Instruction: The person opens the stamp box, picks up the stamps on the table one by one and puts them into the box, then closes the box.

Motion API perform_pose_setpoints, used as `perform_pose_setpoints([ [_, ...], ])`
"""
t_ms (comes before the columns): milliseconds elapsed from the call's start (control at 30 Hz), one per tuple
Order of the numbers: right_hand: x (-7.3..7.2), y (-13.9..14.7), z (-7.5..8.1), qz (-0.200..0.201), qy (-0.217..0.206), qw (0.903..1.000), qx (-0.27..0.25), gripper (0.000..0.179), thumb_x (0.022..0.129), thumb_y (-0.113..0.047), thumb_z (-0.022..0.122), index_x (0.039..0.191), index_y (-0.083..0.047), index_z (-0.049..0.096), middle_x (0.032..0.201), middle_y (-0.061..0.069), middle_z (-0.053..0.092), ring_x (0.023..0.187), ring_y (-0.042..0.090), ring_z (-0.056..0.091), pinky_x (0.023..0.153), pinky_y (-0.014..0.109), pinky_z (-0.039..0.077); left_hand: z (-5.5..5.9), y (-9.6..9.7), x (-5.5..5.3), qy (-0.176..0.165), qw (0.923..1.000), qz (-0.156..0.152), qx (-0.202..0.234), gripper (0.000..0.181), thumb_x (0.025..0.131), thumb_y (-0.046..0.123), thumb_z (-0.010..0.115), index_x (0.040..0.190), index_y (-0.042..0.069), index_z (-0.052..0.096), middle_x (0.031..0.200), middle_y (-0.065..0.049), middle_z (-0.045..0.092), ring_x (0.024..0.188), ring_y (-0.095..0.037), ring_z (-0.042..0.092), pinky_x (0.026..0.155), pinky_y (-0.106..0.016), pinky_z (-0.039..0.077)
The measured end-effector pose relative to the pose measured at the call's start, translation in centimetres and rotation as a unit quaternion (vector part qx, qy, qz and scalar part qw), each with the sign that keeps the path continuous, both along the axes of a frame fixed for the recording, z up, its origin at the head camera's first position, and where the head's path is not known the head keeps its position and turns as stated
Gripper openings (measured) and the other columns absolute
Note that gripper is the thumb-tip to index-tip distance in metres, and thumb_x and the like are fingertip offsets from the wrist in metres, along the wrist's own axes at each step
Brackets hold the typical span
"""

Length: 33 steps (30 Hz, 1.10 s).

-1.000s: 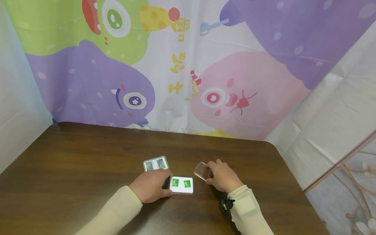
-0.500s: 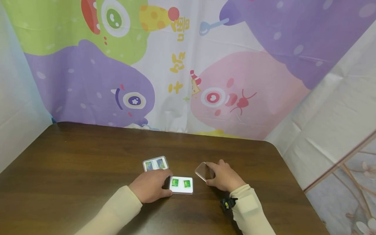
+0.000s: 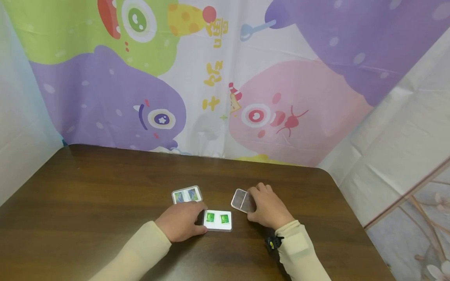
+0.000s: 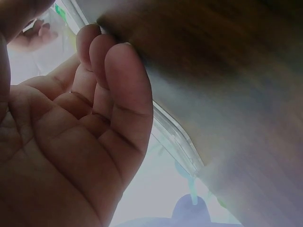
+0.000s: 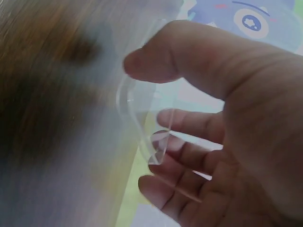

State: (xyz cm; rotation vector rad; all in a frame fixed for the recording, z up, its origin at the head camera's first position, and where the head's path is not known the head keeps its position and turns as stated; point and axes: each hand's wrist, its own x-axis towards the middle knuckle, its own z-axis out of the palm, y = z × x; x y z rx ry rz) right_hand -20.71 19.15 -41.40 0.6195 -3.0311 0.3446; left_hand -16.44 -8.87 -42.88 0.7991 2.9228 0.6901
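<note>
My left hand holds the left edge of a flat clear case between thumb and fingers. Two green stamp-like pictures lie on its white insert. Right behind that hand is a second clear case with two bluish pictures, its near edge hidden by the fingers. My right hand grips the right side of a clear, empty plastic lid, which has a line across its middle. In the right wrist view, the thumb is on one side of the lid and the fingers are on the other.
The brown wooden table reaches back to a cartoon-printed curtain. A pale sheet hangs along the right side. A black device is strapped at my right wrist.
The lid in my right hand has tilted flatter, so its face and middle line now show. The right fingers shifted slightly away from me. My left hand and the green-picture case stay put.
</note>
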Motion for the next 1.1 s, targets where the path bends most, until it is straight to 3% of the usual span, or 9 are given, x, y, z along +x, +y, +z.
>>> perform_pose_setpoints([
  [167,-0.28,-0.24,-0.03,0.005,0.002,1.0000,-0.007,0.058,0.079,-0.022,0.088,0.128,-0.004,0.063,0.118,0.009,0.062,0.101,0.024,0.053,0.082,0.039,0.053,0.19,0.07,-0.02,-0.006,1.0000,0.003,-0.004,0.042,0.082,0.029,0.088,0.111,0.008,0.066,0.089,0.002,0.066,0.076,-0.013,0.057,0.073,-0.041,0.051],
  [1100,-0.10,-0.53,-0.04,0.010,-0.014,0.9993,-0.033,0.050,0.082,-0.022,0.084,0.126,-0.004,0.067,0.113,0.007,0.065,0.095,0.020,0.056,0.080,0.040,0.053,0.16,-0.04,0.13,0.000,1.0000,0.000,-0.003,0.044,0.081,0.030,0.088,0.112,0.008,0.066,0.091,0.001,0.067,0.076,-0.014,0.058,0.072,-0.041,0.052],
])
